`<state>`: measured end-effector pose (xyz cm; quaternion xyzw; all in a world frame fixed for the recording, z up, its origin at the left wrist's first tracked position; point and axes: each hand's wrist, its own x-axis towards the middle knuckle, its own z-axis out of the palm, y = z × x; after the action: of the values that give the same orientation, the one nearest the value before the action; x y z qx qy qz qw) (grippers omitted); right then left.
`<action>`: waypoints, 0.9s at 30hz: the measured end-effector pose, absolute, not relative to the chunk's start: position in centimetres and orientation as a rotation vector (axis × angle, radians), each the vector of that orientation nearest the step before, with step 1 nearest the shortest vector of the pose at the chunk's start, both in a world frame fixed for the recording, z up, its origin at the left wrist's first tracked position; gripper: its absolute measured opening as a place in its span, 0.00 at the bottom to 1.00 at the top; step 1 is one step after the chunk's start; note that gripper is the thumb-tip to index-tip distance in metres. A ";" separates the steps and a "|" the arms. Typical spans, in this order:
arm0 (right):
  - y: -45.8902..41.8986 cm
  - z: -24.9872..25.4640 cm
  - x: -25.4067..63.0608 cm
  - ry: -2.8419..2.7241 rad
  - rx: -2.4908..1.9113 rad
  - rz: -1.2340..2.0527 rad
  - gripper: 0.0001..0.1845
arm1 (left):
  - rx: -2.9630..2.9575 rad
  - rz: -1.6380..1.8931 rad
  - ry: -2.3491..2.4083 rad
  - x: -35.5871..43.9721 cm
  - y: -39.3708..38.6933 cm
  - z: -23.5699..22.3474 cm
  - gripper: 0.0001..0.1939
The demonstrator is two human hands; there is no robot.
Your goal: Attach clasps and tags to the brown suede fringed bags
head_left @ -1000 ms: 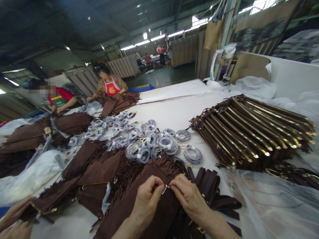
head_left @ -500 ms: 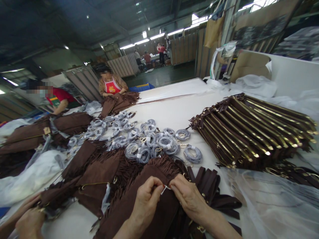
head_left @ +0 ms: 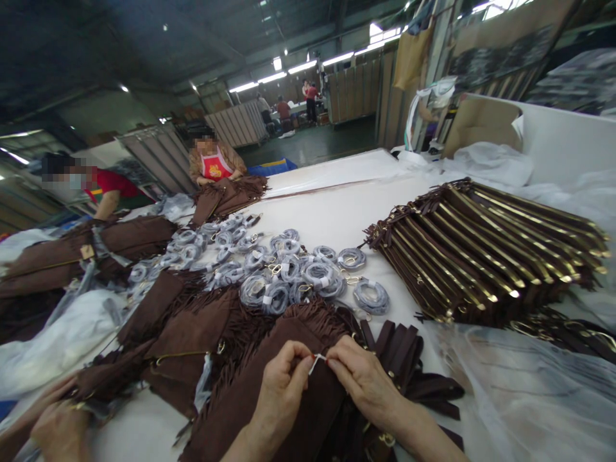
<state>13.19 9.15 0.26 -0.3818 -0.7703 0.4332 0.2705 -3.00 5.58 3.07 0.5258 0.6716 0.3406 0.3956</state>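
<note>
My left hand (head_left: pixel 285 384) pinches one end of a thin white strip, perhaps a string or plastic tie (head_left: pixel 316 363). Across from it, the fingertips of my right hand (head_left: pixel 362 375) are closed on the other end. Both hands are just above a dark brown fringed suede-like bag (head_left: pixel 315 414) lying in front of me, its fringe pointing away. To the right of it lie several dark brown straps (head_left: pixel 397 346) with metal fittings. Beyond the fringe is a pile of wrapped coiled straps (head_left: pixel 320 276) with gold-coloured clasps.
On the right is a stack of brown bags with gold zips (head_left: pixel 486 250), with clear plastic sheeting (head_left: pixel 510 385) nearer me. More brown bags (head_left: pixel 192 337) lie to my left. Another person's hands (head_left: pixel 60 420) are at lower left. Two co-workers stand along the table's far left.
The white strip's angle between my fingers has changed slightly, and my hands have barely shifted. The view has moved a little; the bags and coils lie as before.
</note>
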 end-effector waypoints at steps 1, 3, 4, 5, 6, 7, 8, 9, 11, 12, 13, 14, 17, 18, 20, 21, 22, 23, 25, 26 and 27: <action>9.1 0.2 13.2 -2.052 -1.034 1.178 0.10 | 1.316 0.868 1.677 -3.0 5.6 3.0 0.11; 9.0 0.0 13.1 -2.017 -1.033 1.185 0.09 | 1.251 0.891 1.597 -2.9 5.8 2.6 0.14; 9.0 -0.1 13.1 -2.007 -1.031 1.184 0.09 | 1.208 0.899 1.559 -2.9 6.0 2.5 0.17; 9.0 -0.2 13.1 -1.999 -1.030 1.181 0.09 | 1.167 0.895 1.533 -2.7 6.2 2.3 0.20; 8.9 -0.3 13.1 -1.993 -1.033 1.179 0.09 | 1.141 0.876 1.524 -2.6 6.4 2.2 0.22; 8.9 -0.4 13.0 -1.987 -1.038 1.176 0.09 | 1.139 0.844 1.534 -2.4 6.5 2.2 0.21; 8.9 -0.5 13.0 -1.981 -1.041 1.172 0.09 | 1.158 0.806 1.553 -2.2 6.7 2.2 0.19; 8.9 -0.6 13.0 -1.972 -1.041 1.168 0.09 | 1.188 0.772 1.572 -2.1 6.7 2.4 0.18; 8.8 -0.7 13.1 -1.961 -1.030 1.157 0.09 | 1.267 0.743 1.566 -1.8 6.7 2.8 0.18; 8.8 -0.7 13.1 -1.961 -1.028 1.153 0.09 | 1.299 0.755 1.537 -1.7 6.7 3.1 0.20; 8.7 -0.7 13.1 -1.964 -1.028 1.147 0.10 | 1.318 0.778 1.502 -1.6 6.6 3.3 0.21; 8.7 -0.7 13.1 -1.967 -1.031 1.143 0.10 | 1.320 0.799 1.479 -1.6 6.6 3.4 0.22; 8.7 -0.7 13.0 -1.958 -1.046 1.145 0.10 | 1.292 0.785 1.553 -1.4 6.6 3.3 0.19; 8.7 -0.7 13.0 -1.952 -1.048 1.148 0.10 | 1.296 0.766 1.603 -1.3 6.7 3.1 0.17; 8.7 -0.7 13.0 -1.948 -1.056 1.156 0.09 | 1.321 0.750 1.673 -1.2 6.8 2.6 0.12; 8.8 -0.7 13.0 -1.948 -1.062 1.157 0.09 | 1.328 0.759 1.683 -1.1 6.8 2.3 0.11; 8.8 -0.7 13.0 -1.948 -1.066 1.159 0.09 | 1.327 0.770 1.688 -1.1 6.9 2.2 0.12; 8.8 -0.8 13.0 -1.946 -1.068 1.161 0.10 | 1.324 0.776 1.689 -1.1 6.9 2.1 0.12; 8.8 -0.9 13.0 -1.935 -1.066 1.173 0.10 | 1.329 0.783 1.686 -1.2 6.8 2.0 0.12; 8.8 -0.9 13.1 -1.929 -1.065 1.180 0.10 | 1.346 0.782 1.682 -1.3 6.7 2.0 0.12; 8.8 -0.9 13.1 -1.924 -1.065 1.185 0.10 | 1.367 0.778 1.677 -1.3 6.6 2.0 0.12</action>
<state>13.09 8.79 -0.94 -0.4044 -0.7306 0.4502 0.3164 -1.32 6.65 2.01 0.5427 0.6655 0.3089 0.4088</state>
